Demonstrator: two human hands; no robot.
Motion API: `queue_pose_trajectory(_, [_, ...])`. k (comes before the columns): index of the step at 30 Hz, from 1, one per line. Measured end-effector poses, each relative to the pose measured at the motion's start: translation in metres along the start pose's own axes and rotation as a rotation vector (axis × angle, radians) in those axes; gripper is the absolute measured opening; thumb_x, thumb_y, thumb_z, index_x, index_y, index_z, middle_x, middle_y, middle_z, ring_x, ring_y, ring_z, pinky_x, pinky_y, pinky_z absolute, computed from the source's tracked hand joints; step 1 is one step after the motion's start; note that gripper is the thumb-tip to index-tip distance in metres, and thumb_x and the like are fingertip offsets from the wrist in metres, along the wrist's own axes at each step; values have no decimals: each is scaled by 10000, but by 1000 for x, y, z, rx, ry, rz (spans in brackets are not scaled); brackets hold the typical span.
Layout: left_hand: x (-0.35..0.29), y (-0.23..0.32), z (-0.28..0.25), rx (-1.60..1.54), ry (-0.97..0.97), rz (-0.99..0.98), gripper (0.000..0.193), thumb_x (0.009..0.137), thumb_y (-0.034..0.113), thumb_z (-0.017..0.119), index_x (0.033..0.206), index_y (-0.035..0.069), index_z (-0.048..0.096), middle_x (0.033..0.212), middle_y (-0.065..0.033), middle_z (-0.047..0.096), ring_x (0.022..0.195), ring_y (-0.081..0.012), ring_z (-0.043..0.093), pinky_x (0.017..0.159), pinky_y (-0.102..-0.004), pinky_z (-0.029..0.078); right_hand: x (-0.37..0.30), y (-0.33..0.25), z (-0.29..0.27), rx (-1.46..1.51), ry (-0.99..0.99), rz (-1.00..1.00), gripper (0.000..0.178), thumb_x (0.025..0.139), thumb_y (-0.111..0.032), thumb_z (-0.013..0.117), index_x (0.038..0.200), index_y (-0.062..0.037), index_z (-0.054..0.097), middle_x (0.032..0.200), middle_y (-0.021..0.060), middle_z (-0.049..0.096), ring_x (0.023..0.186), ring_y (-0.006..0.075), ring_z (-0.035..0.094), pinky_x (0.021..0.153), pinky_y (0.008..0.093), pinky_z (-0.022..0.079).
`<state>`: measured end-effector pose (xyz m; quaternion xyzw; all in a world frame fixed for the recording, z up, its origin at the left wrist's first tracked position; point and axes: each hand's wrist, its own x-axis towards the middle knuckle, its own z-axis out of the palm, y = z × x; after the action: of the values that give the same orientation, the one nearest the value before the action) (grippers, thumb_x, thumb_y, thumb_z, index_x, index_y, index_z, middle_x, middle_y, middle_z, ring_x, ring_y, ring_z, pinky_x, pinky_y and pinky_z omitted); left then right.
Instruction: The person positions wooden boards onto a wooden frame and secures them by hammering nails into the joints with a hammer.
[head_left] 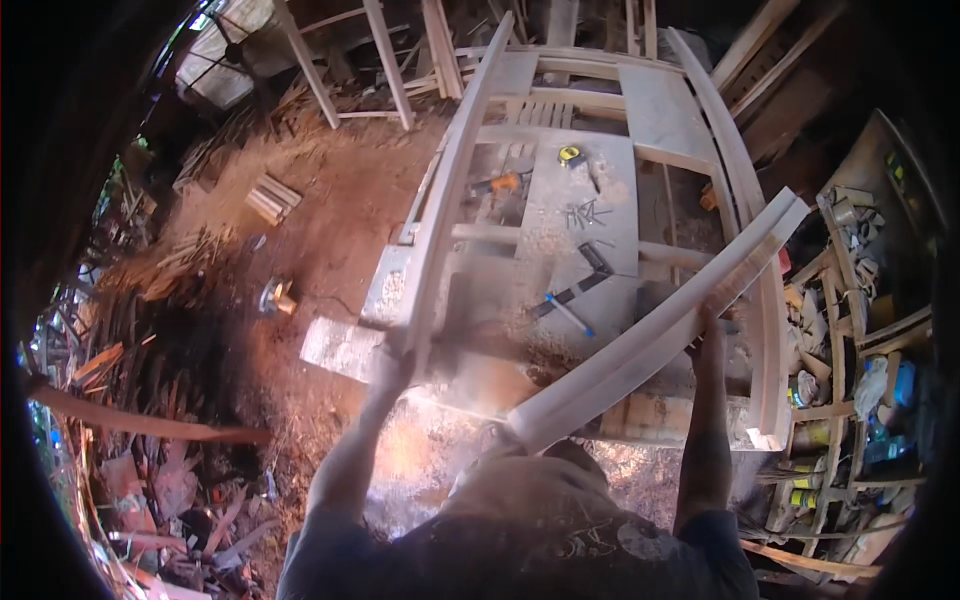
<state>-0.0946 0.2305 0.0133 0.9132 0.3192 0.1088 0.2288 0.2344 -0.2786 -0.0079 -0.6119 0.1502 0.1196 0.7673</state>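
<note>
A molded wooden rail (660,310) lies slantwise in front of me, its near end close to my body and its far end raised to the right. My right hand (707,325) is closed around its right-hand edge, the fingers partly hidden by the wood. Blurred by motion, my left hand (394,368) is at the near end of a long wooden side rail (455,190); its fingers cannot be made out. Between the rails, a pale board (570,225) carries a yellow tape measure (570,156), several loose nails or screws (588,213) and a dark angled tool (597,258).
A second long side rail (765,330) runs along the right. An orange-and-black power tool (500,184) lies between crosspieces; another tool (276,297) sits on the dirt floor at left. Shelves (840,330) with containers stand right. Scrap wood (170,500) is piled lower left.
</note>
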Motion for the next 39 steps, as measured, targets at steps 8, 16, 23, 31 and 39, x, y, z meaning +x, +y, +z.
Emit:
queue_pose_trajectory(8, [18, -47, -32, 567, 133, 56, 507, 842, 7, 562, 1330, -79, 451, 1321, -337, 565, 1198, -470, 595, 1030, -531, 494, -4, 14, 5, 57, -76, -128, 679, 944, -548, 662, 1457, -136, 495, 1266, 41, 591, 1076, 186, 615, 795, 349, 568])
queue_pose_trajectory(16, [-2, -74, 5, 380, 96, 139, 621, 920, 365, 668, 1436, 60, 507, 1589, -225, 382, 1524, -461, 227, 1222, -646, 184, -3, 6, -1, 40, 28, 14, 579, 938, -514, 679, 1380, -161, 558, 1206, 44, 625, 1048, 172, 628, 787, 337, 574])
queue_pose_trajectory(23, [15, -85, -4, 321, 74, -55, 891, 757, 426, 809, 1501, 153, 401, 1275, -243, 565, 1184, -480, 562, 912, -621, 559, 53, 25, -23, 179, -147, 60, 505, 941, -451, 679, 1324, -132, 602, 1121, 44, 686, 1003, 199, 669, 833, 383, 580])
queue_pose_trajectory(31, [0, -42, -14, 216, 17, -84, 856, 787, 462, 784, 1496, 128, 441, 1393, -236, 505, 1289, -481, 478, 1084, -629, 375, 40, 2, -13, 361, -287, -36, 434, 979, -396, 649, 1276, -83, 606, 1097, 71, 706, 1002, 239, 697, 873, 399, 599])
queue_pose_trajectory(39, [-11, 46, 5, -125, 254, 166, 374, 961, 250, 683, 1255, 20, 657, 1264, -222, 639, 1142, -397, 627, 982, -501, 502, -13, -78, -66, -783, 83, 53, 677, 896, -684, 634, 1246, -104, 644, 929, 133, 724, 798, 305, 741, 722, 442, 610])
